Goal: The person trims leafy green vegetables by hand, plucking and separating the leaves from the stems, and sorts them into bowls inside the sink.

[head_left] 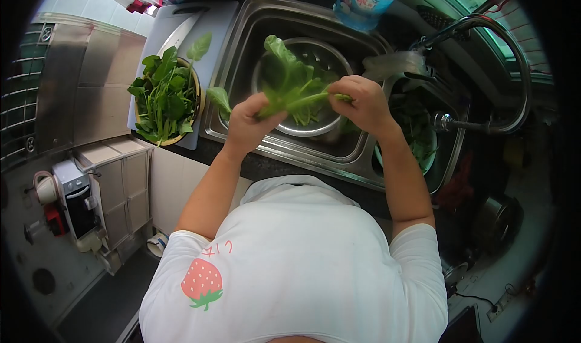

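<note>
My left hand (249, 122) is closed around leafy greens (290, 79), whose leaves point up and away from me. Their pale stems stretch across to my right hand (361, 104), where the fingers pinch the stem ends. Below both hands, a round metal basin (307, 130) stands in the left sink bowl (242, 37). Some stems show over the basin, though motion blurs part of the bunch. One loose leaf (219, 101) sticks out beside my left hand, and I cannot tell whether it belongs to the held greens.
On the left, a bowl (199, 95) heaped with greens rests on a cutting board (209, 46) near a knife (180, 33). The right sink bowl (458, 155) contains a pale bowl (432, 152) of greens. A curved faucet (525, 70) and a blue-labelled bottle (366, 7) stand behind.
</note>
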Demonstrator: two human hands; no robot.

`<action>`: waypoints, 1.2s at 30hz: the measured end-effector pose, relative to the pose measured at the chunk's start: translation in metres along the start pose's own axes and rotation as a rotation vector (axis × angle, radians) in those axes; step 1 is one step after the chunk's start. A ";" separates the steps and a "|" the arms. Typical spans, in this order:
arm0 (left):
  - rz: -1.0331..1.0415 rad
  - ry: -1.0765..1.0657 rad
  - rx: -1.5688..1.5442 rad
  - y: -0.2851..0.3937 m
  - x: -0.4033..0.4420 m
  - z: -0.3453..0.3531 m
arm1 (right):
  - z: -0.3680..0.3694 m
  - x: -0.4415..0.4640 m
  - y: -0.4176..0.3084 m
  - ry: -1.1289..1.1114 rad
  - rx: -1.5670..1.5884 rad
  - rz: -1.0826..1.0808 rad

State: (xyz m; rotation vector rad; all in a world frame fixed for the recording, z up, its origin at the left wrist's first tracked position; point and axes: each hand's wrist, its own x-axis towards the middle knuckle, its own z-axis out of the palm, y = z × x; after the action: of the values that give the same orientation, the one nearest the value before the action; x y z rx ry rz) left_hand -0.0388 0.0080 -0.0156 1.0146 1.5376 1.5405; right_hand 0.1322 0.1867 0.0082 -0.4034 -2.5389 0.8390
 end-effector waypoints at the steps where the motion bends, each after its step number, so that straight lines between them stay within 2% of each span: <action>1: -0.040 -0.004 -0.055 0.002 -0.001 0.003 | 0.004 -0.002 0.001 0.012 0.278 0.184; 3: -0.122 0.002 -0.140 0.001 -0.001 0.005 | 0.013 -0.005 0.004 0.041 0.834 0.547; 4: -0.167 0.015 -0.168 -0.003 -0.002 0.004 | 0.015 -0.007 0.015 0.191 0.956 0.622; 6: -0.267 0.088 -0.348 -0.004 -0.003 0.001 | 0.008 -0.013 0.047 0.498 1.195 0.765; 8: -0.375 0.206 -0.653 -0.003 -0.003 -0.005 | -0.005 -0.024 0.064 0.651 1.556 0.702; 11: -0.425 0.128 -0.859 -0.011 -0.003 -0.018 | -0.026 -0.040 0.069 0.608 1.740 0.775; 14: -0.479 0.093 -1.052 -0.020 -0.002 -0.019 | -0.035 -0.036 0.038 0.882 1.617 0.915; 16: -0.504 0.012 -1.232 -0.023 -0.001 -0.019 | -0.039 -0.047 0.039 0.728 1.642 0.718; 18: -0.473 -0.040 -1.225 -0.022 -0.001 -0.015 | -0.042 -0.050 0.037 0.591 1.600 0.535; 22: -0.365 -0.198 -1.128 -0.023 -0.001 -0.014 | -0.045 -0.038 0.019 0.444 1.074 0.640; 23: -0.338 -0.215 -1.065 -0.022 -0.001 -0.013 | -0.042 -0.036 0.019 0.350 1.064 0.667; 27: -0.439 0.061 -0.743 -0.013 -0.002 -0.001 | -0.023 -0.006 -0.004 -0.076 1.060 0.644; 30: -0.359 -0.167 -0.829 -0.020 0.007 -0.007 | -0.003 0.010 -0.021 -0.283 1.169 0.689; 34: -0.371 -0.107 -0.717 -0.019 0.012 -0.007 | 0.000 0.018 -0.031 -0.467 1.179 0.742; 36: -0.361 -0.125 -0.708 -0.019 0.014 -0.008 | 0.004 0.018 -0.027 -0.488 1.187 0.711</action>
State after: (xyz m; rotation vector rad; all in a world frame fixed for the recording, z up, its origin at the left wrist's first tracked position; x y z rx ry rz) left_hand -0.0530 0.0173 -0.0338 0.3910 0.9015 1.5442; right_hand 0.1108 0.1711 0.0280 -0.7218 -1.6940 2.6981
